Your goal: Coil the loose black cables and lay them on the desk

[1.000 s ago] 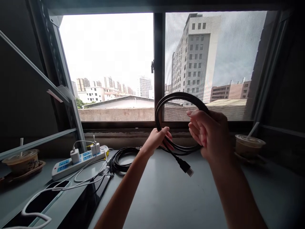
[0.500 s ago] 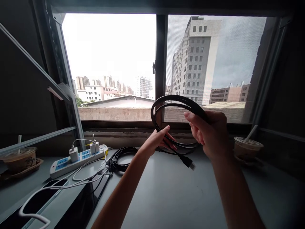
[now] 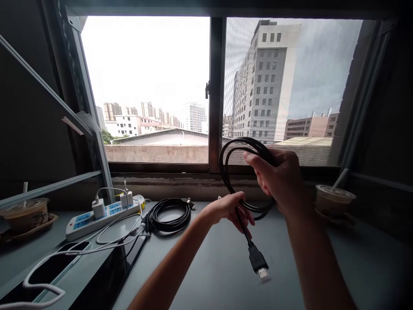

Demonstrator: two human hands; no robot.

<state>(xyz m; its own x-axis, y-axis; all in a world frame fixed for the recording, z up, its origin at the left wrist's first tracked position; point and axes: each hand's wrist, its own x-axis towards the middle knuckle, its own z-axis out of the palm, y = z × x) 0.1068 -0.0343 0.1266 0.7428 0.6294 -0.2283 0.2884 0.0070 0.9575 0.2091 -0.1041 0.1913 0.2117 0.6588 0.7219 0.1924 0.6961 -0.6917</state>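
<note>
A black HDMI cable (image 3: 223, 165) is gathered in loops in front of the window, above the table (image 3: 216, 275). My right hand (image 3: 279, 174) is closed around the upper right of the loops, thumb on top. Lower down, my left hand (image 3: 230, 207) has its fingers curled around the cable at the lower left of the loops. From under that hand the free end hangs down, and its plug (image 3: 257, 258) points toward me with the metal tip bare. My palms hide part of the loops.
Another coiled black cable (image 3: 171, 228) lies on the table to the left. Beside it are a power strip (image 3: 82, 223) with white chargers, a white cable (image 3: 41, 258) and a phone (image 3: 48, 271). Drink cups stand at left (image 3: 29, 215) and right (image 3: 335, 199).
The loops have become smaller and sit slightly lower. My left hand has moved right and down along the cable, and the plug end now hangs lower and nearer to me.
</note>
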